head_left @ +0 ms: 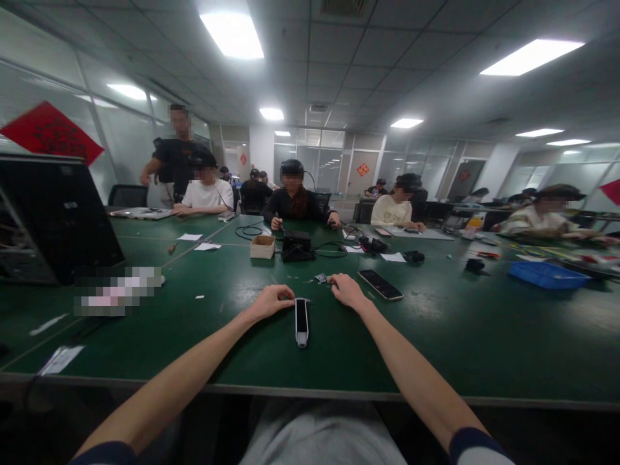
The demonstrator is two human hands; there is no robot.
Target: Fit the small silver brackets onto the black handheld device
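On the green table lies a slim pen-shaped device (301, 321) with a black front, white edges and a grey tip pointing toward me. My left hand (274, 301) is bent in a pinch at its far end, with the fingertips against it. To the right, my right hand (347, 290) rests low over the table, fingers curled down. Its fingertips are beside some small silvery pieces (321, 278); whatever they pinch is too small to make out. Close to the right hand lies a dark-screened phone (380, 285).
A black computer case (61, 216) stands at left. Farther back are a small open box (262, 247), a black box (296, 241) with cables, and papers (208, 247). A blue tray (549, 274) sits at right. Several people sit around the table (436, 349); one person (177, 152) stands behind.
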